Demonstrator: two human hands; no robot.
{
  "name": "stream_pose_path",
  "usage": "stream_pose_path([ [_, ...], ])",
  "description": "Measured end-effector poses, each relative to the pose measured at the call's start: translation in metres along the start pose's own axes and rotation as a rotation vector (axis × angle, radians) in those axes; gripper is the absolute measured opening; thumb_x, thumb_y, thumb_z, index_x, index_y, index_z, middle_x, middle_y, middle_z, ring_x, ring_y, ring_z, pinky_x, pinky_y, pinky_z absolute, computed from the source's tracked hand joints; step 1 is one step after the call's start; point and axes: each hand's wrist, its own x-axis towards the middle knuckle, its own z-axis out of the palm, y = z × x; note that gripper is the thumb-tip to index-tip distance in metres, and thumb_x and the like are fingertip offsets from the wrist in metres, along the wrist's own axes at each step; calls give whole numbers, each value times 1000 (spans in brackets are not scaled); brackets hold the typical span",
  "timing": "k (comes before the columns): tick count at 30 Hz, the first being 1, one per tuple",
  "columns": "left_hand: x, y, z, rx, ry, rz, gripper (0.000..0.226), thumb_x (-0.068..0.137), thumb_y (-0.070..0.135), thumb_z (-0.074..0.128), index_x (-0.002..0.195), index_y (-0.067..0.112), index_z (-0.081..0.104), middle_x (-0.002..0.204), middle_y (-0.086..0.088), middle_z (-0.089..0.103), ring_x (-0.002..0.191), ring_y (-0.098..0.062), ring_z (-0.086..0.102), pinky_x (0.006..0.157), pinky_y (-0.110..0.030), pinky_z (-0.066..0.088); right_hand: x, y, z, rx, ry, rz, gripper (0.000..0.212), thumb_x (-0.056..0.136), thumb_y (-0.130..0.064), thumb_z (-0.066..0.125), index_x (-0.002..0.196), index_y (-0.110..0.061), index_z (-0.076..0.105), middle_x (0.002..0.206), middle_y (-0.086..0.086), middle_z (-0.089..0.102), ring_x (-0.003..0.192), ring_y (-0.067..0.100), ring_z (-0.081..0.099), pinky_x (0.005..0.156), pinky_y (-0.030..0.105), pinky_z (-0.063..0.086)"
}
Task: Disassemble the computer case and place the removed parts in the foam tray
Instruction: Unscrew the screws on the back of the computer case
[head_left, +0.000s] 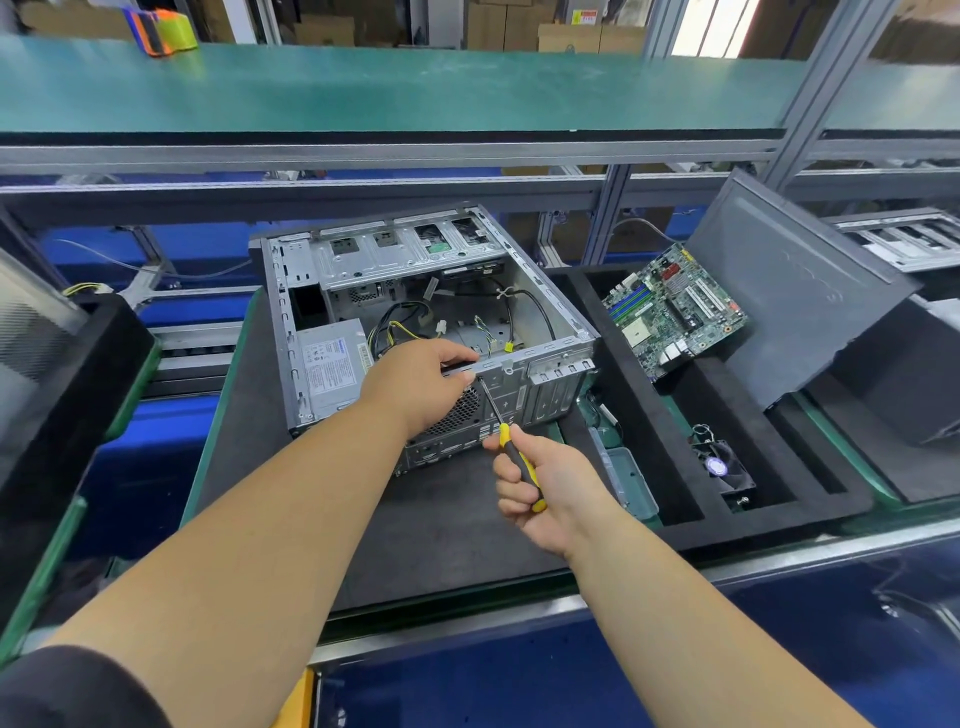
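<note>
An open grey computer case (550, 312) lies on its side on a dark mat, its rear panel facing me. Inside sit a power supply (330, 364) and loose cables (405, 325). My left hand (421, 384) grips the top edge of the rear panel, over the fan grille. My right hand (545, 488) holds a yellow-and-black screwdriver (511, 452), whose tip touches the rear panel just below the rim. The black foam tray (675, 525) to the right holds a green motherboard (675, 306), a small fan (722, 465) and a leaning dark side panel (800, 296).
A narrow grey-green bracket (626, 473) lies between case and tray. Another black tray (62, 364) stands at the left, and another case frame (904, 239) at the far right. A green shelf (415, 88) with a tape roll (158, 31) runs overhead.
</note>
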Motion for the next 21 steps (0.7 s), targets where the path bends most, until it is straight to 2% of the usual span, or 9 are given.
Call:
stream_pose_path([
  [4, 0, 0, 0, 1, -2, -6, 27, 91, 39, 59, 116, 43, 66, 120, 22, 64, 113, -9, 57, 94, -33, 49, -2, -3, 8, -411, 221, -152, 29, 104, -27, 40, 88, -11, 58, 49, -2, 42, 36, 10, 25, 42, 22, 20],
  [6, 0, 0, 1, -3, -4, -8, 27, 91, 39, 59, 116, 43, 66, 120, 22, 64, 112, -8, 58, 94, -34, 49, -7, -5, 10, -846, 333, -310, 26, 103, -30, 42, 86, -14, 54, 59, -2, 50, 48, 16, 40, 46, 26, 27],
  [9, 0, 0, 1, -5, -6, -4, 27, 91, 38, 59, 117, 43, 65, 121, 21, 64, 113, -9, 57, 94, -33, 49, -7, 2, 12, -1660, 587, -491, 18, 104, -34, 39, 101, -18, 46, 84, -1, 56, 74, 26, 54, 46, 30, 19],
  [11, -1, 0, 1, -7, -4, -1, 28, 91, 38, 59, 117, 43, 66, 122, 21, 64, 115, -9, 57, 95, -34, 48, -4, 6, 14, -1830, 657, -549, 16, 104, -32, 41, 112, -18, 45, 96, 1, 62, 81, 27, 62, 45, 28, 16],
  [13, -1, 0, 1, -11, -2, -2, 28, 91, 38, 59, 117, 43, 66, 123, 20, 63, 116, -10, 56, 96, -35, 48, -4, 6, 10, -1771, 625, -577, 17, 103, -34, 42, 109, -19, 47, 94, -1, 63, 78, 26, 57, 47, 29, 21],
  [14, -1, 0, 1, -12, -2, -3, 28, 91, 38, 59, 117, 43, 66, 123, 20, 63, 116, -10, 56, 96, -36, 48, -3, 4, 6, -1648, 572, -574, 17, 101, -35, 45, 103, -19, 49, 88, -3, 62, 75, 24, 54, 50, 31, 26],
  [16, -1, 0, 1, -11, 0, -3, 28, 91, 38, 59, 117, 43, 66, 123, 19, 64, 115, -11, 56, 96, -36, 48, -3, -2, 1, -1181, 401, -442, 18, 96, -34, 54, 92, -17, 55, 72, -4, 63, 63, 19, 52, 56, 31, 37],
  [18, -1, -1, 1, -13, 0, -1, 28, 90, 38, 60, 117, 43, 66, 122, 19, 64, 115, -11, 57, 96, -36, 48, -1, -8, 0, -570, 235, -151, 23, 96, -33, 55, 91, -12, 63, 57, 0, 60, 44, 14, 40, 51, 27, 35],
  [21, -1, -1, 1, -15, 2, 5, 27, 90, 38, 59, 117, 42, 66, 122, 20, 64, 115, -10, 57, 95, -36, 48, -4, -13, -3, -20, 0, 113, 38, 100, -35, 47, 90, -2, 65, 58, 4, 53, 40, 10, 34, 44, 21, 31],
])
